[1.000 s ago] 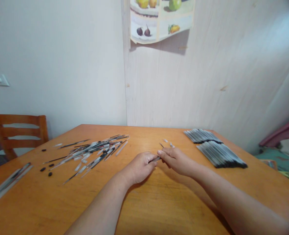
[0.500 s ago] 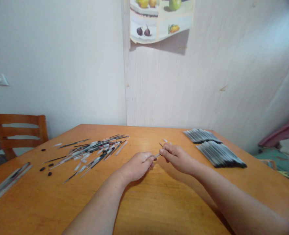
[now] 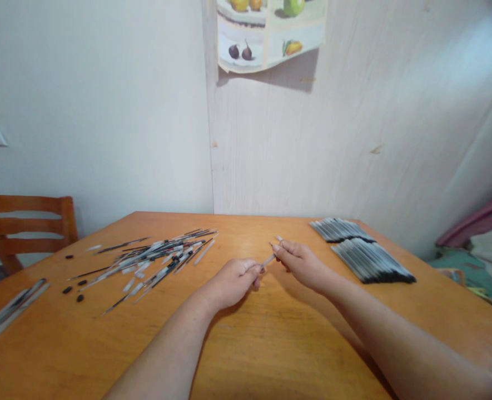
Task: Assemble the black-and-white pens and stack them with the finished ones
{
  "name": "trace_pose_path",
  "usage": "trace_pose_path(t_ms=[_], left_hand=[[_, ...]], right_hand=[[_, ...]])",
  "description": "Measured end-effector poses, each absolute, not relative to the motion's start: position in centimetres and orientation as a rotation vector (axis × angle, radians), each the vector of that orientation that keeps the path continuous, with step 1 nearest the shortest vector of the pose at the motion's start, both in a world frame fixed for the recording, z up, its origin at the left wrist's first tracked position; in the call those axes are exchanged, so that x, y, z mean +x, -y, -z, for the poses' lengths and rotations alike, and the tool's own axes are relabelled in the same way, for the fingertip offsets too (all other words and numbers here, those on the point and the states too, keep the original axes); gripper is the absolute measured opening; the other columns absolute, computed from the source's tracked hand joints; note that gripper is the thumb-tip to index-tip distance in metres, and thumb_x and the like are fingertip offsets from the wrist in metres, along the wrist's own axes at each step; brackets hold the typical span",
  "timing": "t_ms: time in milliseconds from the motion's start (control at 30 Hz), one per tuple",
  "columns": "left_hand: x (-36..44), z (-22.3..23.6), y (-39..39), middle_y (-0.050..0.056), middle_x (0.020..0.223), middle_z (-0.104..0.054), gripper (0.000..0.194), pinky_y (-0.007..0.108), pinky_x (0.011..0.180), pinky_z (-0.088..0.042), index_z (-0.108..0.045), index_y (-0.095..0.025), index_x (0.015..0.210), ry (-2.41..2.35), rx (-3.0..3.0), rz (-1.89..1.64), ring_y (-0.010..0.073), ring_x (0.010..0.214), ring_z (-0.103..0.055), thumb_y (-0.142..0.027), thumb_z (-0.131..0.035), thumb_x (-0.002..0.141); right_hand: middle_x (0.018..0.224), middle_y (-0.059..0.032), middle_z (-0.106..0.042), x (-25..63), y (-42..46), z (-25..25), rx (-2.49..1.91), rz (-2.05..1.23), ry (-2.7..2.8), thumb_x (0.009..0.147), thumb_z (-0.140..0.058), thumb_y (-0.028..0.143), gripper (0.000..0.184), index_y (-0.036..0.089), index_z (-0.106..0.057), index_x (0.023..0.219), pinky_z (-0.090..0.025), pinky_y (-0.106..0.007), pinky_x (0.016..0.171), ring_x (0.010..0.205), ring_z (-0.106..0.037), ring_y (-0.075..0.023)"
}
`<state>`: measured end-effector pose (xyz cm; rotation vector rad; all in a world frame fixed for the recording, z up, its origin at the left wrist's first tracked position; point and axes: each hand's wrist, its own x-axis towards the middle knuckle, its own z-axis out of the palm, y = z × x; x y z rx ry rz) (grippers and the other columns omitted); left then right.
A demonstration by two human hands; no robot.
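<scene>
Over the middle of the table, my left hand [image 3: 239, 280] is closed around a thin, translucent pen barrel [image 3: 268, 260]. The fingertips of my right hand [image 3: 298, 261] pinch the barrel's far end, so a short stretch of it shows between the hands. My fingers hide both of its ends. Just beyond the right hand lie a small white piece [image 3: 279, 238] and a thin dark tip, partly covered by the fingers. To the left spreads a loose pile of pen refills, clear tubes and caps [image 3: 162, 258].
Two rows of pens with black ends [image 3: 373, 261] lie side by side on the wooden table [image 3: 271, 344] at right. Several small black plugs [image 3: 80, 298] and a clear bag with thin sticks [image 3: 14, 311] are at left. A wooden chair [image 3: 29, 225] stands beyond.
My hands have drawn slightly apart, and more of the barrel shows between them. The view has shifted a little, moving the surroundings slightly left.
</scene>
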<state>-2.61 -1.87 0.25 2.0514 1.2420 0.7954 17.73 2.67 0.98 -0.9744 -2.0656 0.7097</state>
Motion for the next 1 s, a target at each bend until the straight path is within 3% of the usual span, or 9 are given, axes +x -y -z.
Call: trace_pose_path(t_ms=[233,333,500,633,767,900,1000], left_hand=[[-2.6,0.5,1.5,0.001,0.070,-0.065,0.031,0.025,0.061,-0.036,-0.067,-0.018,0.077,-1.336,2.090,-0.976,0.0153,0.066,-0.055,-0.044,-0.051,0.084],[-2.8,0.7,1.1,0.002,0.077,-0.068,0.028,0.025,0.064,-0.039,-0.069,-0.018,0.082,-1.350,1.994,-1.078,0.0164,0.071,-0.058,-0.042,-0.053,0.083],[-3.1,0.4,0.7,0.003,0.081,-0.071,0.027,0.027,0.070,-0.043,-0.070,-0.017,0.089,-1.370,1.788,-1.241,0.0172,0.074,-0.061,-0.038,-0.056,0.081],[-3.1,0.1,0.7,0.005,0.082,-0.071,0.029,0.028,0.072,-0.044,-0.069,-0.015,0.090,-1.367,1.683,-1.289,0.0180,0.077,-0.062,-0.040,-0.058,0.079],[-3.0,0.0,0.7,0.006,0.084,-0.071,0.030,0.029,0.074,-0.044,-0.069,-0.015,0.087,-1.369,1.616,-1.309,0.0185,0.079,-0.063,-0.041,-0.059,0.078],[-2.8,-0.3,0.8,0.006,0.083,-0.071,0.028,0.030,0.074,-0.044,-0.068,-0.015,0.086,-1.385,1.559,-1.325,0.0183,0.078,-0.062,-0.040,-0.059,0.078],[-2.7,-0.6,1.0,0.006,0.081,-0.071,0.028,0.029,0.073,-0.045,-0.068,-0.015,0.086,-1.373,1.487,-1.349,0.0179,0.077,-0.062,-0.040,-0.061,0.076]], right_hand=[[0.057,0.0033,-0.044,17.5,-2.8,-1.3,-1.049,-0.804,1.993,0.092,-0.037,0.056,0.045,0.019,-0.053,0.070,-0.035,-0.023,0.054,0.054,-0.041,-0.0111],[0.056,0.0015,-0.048,18.9,-4.3,-1.3,-1.172,-0.701,1.888,0.094,-0.030,0.052,0.049,0.018,-0.059,0.077,-0.037,-0.025,0.055,0.054,-0.046,-0.0131],[0.086,-0.0085,-0.067,22.4,-7.7,0.7,-1.507,-0.212,1.924,0.091,-0.041,0.036,0.033,0.017,-0.068,0.089,-0.041,-0.029,0.072,0.082,-0.059,-0.0201],[0.108,-0.0123,-0.065,23.1,-8.7,2.3,-1.705,-0.106,2.057,0.089,-0.043,0.028,0.033,0.018,-0.069,0.107,-0.040,-0.029,0.085,0.101,-0.058,-0.0221],[0.106,-0.0135,-0.063,22.7,-8.6,2.7,-1.716,-0.053,2.175,0.090,-0.042,0.030,0.035,0.018,-0.070,0.109,-0.040,-0.030,0.082,0.098,-0.058,-0.0228],[0.098,-0.0133,-0.064,22.6,-8.5,2.9,-1.739,-0.034,2.180,0.090,-0.043,0.042,0.037,0.018,-0.070,0.099,-0.040,-0.031,0.075,0.089,-0.059,-0.0234],[0.095,-0.0131,-0.065,22.8,-8.7,3.1,-1.800,-0.035,2.126,0.087,-0.048,0.040,0.032,0.016,-0.068,0.094,-0.039,-0.030,0.070,0.086,-0.060,-0.0227]])
